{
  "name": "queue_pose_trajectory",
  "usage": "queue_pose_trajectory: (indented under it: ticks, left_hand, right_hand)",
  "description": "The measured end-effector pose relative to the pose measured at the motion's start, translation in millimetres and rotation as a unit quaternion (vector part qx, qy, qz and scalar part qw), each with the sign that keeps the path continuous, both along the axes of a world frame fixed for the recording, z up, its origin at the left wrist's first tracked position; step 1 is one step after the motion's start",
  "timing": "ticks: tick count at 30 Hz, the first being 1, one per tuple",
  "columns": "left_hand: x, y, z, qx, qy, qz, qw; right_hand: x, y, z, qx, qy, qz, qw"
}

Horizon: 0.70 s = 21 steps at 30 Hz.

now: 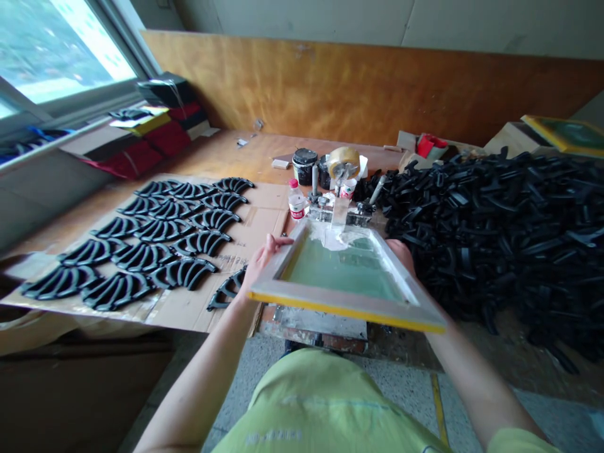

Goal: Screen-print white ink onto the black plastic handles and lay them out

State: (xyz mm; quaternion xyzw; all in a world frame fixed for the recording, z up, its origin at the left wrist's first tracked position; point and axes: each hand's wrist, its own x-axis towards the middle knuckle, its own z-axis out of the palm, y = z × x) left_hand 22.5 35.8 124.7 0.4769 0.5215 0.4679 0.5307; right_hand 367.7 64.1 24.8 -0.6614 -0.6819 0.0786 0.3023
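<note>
A wooden screen-printing frame point(346, 307) with green mesh and a yellow front edge is tilted up off a stained base plate point(321, 324). White ink and a squeegee point(340, 214) sit at its far end. My left hand point(264, 255) grips the frame's left rail with the fingers curled over it. My right hand point(401, 251) is pressed against the right rail, and its fingers are mostly hidden behind the frame. One black curved plastic part point(227, 290) lies just under my left hand.
Several black curved parts point(155, 242) lie in rows on cardboard point(257, 214) at left. A large heap of the same parts point(495, 220) fills the right. Ink tubs point(304, 165), a tape roll point(343, 160) and a small bottle point(296, 201) stand behind the frame. Window at far left.
</note>
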Motion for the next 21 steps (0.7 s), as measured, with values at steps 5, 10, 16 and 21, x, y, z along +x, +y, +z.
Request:
queue_pose_trajectory:
  ticks: [5, 10, 16, 21]
  left_hand:
    - [-16.5, -33.1, -75.4, -0.130, -0.001, -0.030, 0.991]
    - [-16.0, -33.3, -133.3, -0.151, 0.008, -0.014, 0.988]
    - [-19.3, -31.9, -143.4, -0.143, 0.030, -0.008, 0.989]
    - [-19.3, -32.2, -147.0, -0.131, 0.032, 0.001, 0.991]
  right_hand:
    - [-30.3, 49.8, 31.1, 0.095, -0.053, 0.045, 0.993]
    - [-92.7, 74.0, 37.8, -0.047, -0.159, 0.140, 0.976]
    - [-104.5, 30.3, 18.5, -0.079, -0.219, 0.170, 0.958]
    - [-86.3, -3.2, 15.4, -0.037, -0.191, 0.327, 0.925]
